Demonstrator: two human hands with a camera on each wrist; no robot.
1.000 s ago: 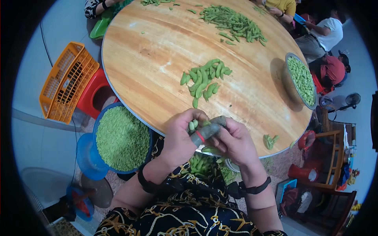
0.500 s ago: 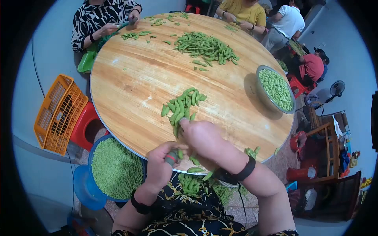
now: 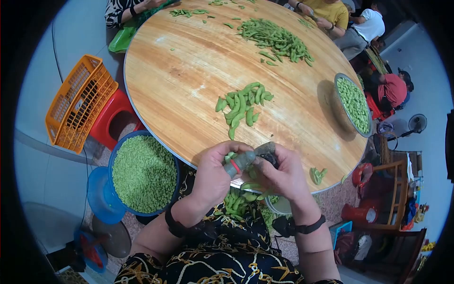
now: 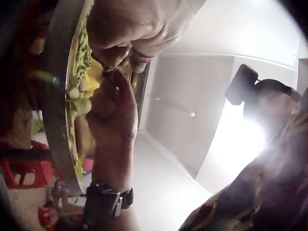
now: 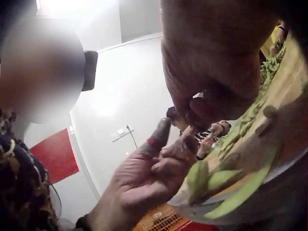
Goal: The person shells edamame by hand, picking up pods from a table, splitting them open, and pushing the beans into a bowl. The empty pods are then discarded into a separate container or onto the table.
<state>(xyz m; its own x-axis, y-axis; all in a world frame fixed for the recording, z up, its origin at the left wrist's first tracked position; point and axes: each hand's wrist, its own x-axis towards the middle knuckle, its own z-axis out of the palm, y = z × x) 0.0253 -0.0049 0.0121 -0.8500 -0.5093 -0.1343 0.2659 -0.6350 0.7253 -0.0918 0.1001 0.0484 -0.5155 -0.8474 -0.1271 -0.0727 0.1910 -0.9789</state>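
Observation:
Over the table's near edge, my left hand (image 3: 213, 176) and right hand (image 3: 287, 177) meet at the fingertips. The left thumb wears a grey cover with a red band, and its curled fingers hold green soybeans (image 3: 229, 156). Grey covers the right thumb and forefinger too, which pinch at a green soybean pod (image 3: 252, 172), largely hidden by the fingers. Under the right hand, loose pods (image 5: 224, 179) lie along the table edge. A small heap of pods (image 3: 240, 108) lies just beyond my hands.
The round wooden table (image 3: 184, 94) also bears a larger pod heap (image 3: 276, 40) and a metal bowl of shelled beans (image 3: 353, 105). A blue tub of shelled beans (image 3: 144, 173) stands at left, beside a red stool (image 3: 109, 120) and an orange crate (image 3: 78, 104). Other people sit across the table.
Half a second ago my right hand reached into the near pod heap while the left stayed at the edge. Now the right hand is back against the left, as it was a second ago.

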